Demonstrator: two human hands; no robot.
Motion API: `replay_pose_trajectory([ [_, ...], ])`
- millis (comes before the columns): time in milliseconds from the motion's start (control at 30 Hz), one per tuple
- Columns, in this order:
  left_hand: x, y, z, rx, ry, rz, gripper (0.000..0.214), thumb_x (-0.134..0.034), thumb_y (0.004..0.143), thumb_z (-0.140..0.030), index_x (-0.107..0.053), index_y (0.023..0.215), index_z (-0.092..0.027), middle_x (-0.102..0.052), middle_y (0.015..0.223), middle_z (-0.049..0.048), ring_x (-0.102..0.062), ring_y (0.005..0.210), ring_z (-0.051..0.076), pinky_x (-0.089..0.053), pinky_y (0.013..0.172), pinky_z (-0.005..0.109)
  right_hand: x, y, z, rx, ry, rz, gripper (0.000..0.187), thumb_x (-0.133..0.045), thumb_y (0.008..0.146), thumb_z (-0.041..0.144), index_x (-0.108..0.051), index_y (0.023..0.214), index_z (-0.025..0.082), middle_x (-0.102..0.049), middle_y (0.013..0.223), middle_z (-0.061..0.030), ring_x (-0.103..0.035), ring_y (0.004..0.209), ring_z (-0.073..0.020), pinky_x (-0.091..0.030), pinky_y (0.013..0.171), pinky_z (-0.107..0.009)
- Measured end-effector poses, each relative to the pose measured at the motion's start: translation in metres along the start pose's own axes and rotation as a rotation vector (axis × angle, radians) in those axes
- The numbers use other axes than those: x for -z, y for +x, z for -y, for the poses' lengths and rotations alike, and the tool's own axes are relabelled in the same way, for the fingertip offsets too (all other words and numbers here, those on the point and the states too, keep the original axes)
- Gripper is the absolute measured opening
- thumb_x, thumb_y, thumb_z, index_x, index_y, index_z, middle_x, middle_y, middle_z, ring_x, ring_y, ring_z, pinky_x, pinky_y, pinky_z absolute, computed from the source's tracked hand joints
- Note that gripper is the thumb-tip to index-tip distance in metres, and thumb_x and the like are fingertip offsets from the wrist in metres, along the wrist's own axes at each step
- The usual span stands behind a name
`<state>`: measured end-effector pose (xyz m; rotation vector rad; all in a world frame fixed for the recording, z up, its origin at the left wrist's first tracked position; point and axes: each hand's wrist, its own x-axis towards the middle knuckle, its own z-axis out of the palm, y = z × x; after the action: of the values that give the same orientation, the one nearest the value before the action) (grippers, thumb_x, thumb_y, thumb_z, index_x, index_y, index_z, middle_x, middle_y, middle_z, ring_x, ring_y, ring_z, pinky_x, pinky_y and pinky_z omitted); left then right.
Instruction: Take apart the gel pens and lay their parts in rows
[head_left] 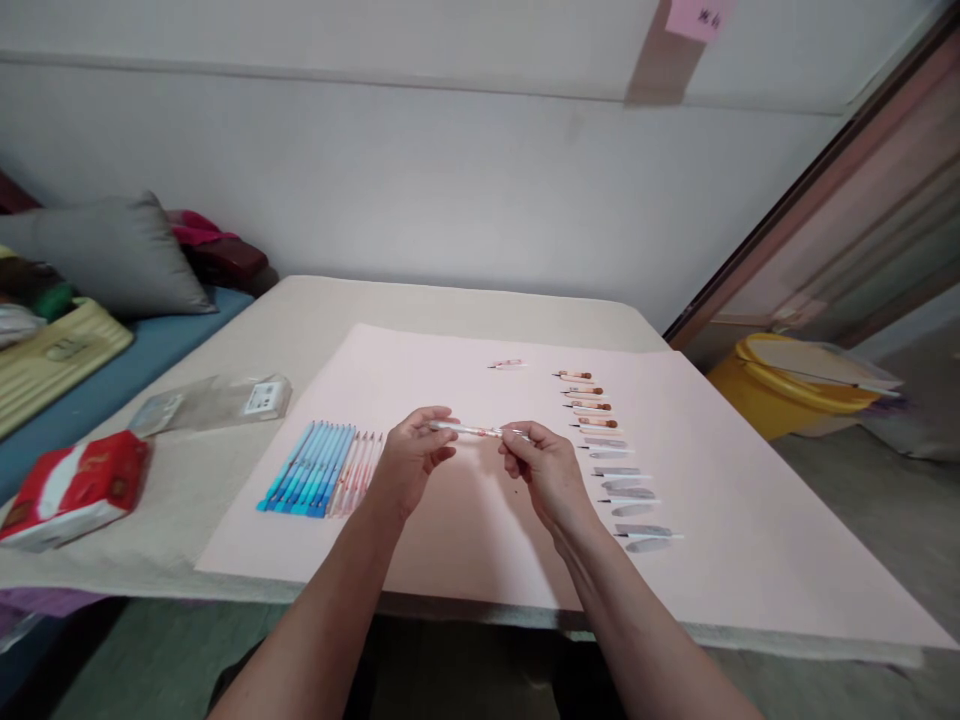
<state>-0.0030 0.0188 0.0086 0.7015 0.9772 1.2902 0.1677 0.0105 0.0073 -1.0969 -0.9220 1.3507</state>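
Observation:
A slim white pen with reddish marks (480,431) is held level above the pink sheet, one end in each hand. My left hand (421,445) pinches its left end between thumb and fingers. At the other end, my right hand (536,455) grips the pen with thumb and forefinger. Left of my left hand lie a row of blue pens (309,468) and several pale pens with reddish prints (358,470), partly hidden by my wrist. To the right, a column holds pen parts with brown tops (589,407) and greyish pen parts with refills (628,490).
A small pen part with a refill (507,363) lies farther back on the pink sheet (450,375). At left are a clear plastic package (217,402) and a red tissue pack (79,485). A yellow bucket (787,390) stands right of the table; a grey pillow (112,255) sits far left.

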Motion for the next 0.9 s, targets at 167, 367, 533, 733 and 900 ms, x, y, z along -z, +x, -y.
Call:
replay_pose_trajectory([
  [167,0.001,0.002,0.005,-0.025,0.070,-0.066,0.029,-0.066,0.071,-0.041,-0.059,0.069,-0.012,-0.058,0.060,0.0026,-0.046,0.045,0.005,-0.039,0.042,0.016,0.000,-0.001,0.001,-0.008,0.005,0.009,0.017,-0.068,0.069,0.030,-0.063,0.075,0.015,-0.058,0.058,0.0000,-0.047,0.046,-0.0088,-0.032,0.044,-0.022],
  [367,0.005,0.004,0.003,0.046,-0.181,0.072,0.025,-0.071,0.066,-0.015,-0.063,0.089,-0.014,-0.064,0.089,0.0061,-0.059,0.066,0.006,-0.049,0.059,0.015,0.001,0.000,0.001,-0.007,0.008,0.006,0.016,-0.068,0.070,0.030,-0.064,0.075,0.016,-0.059,0.059,0.0000,-0.047,0.046,-0.0083,-0.032,0.044,-0.022],
  [533,0.010,0.008,0.002,0.008,-0.263,-0.062,0.011,-0.068,0.070,-0.014,-0.062,0.078,-0.011,-0.059,0.068,0.0013,-0.057,0.059,0.005,-0.049,0.055,0.013,0.004,0.000,0.001,-0.013,0.029,-0.003,0.015,-0.068,0.070,0.029,-0.064,0.075,0.016,-0.059,0.059,0.0002,-0.047,0.046,-0.0079,-0.032,0.044,-0.021],
  [733,0.018,0.010,-0.001,-0.016,-0.294,-0.140,0.011,-0.067,0.072,-0.018,-0.060,0.079,-0.012,-0.061,0.071,0.0020,-0.060,0.060,0.007,-0.050,0.052,0.015,0.007,0.003,0.005,0.003,0.056,-0.032,0.014,-0.068,0.070,0.028,-0.063,0.074,0.015,-0.059,0.059,0.0001,-0.046,0.045,-0.0072,-0.032,0.043,-0.020],
  [900,0.014,0.009,-0.001,-0.018,-0.272,-0.164,0.011,-0.066,0.073,-0.019,-0.059,0.079,-0.013,-0.063,0.073,0.0028,-0.062,0.063,0.008,-0.050,0.053,0.015,0.007,0.004,0.002,0.009,0.154,-0.116,0.018,-0.070,0.069,0.030,-0.063,0.077,0.016,-0.061,0.063,0.0001,-0.050,0.049,-0.0070,-0.037,0.045,-0.019],
])
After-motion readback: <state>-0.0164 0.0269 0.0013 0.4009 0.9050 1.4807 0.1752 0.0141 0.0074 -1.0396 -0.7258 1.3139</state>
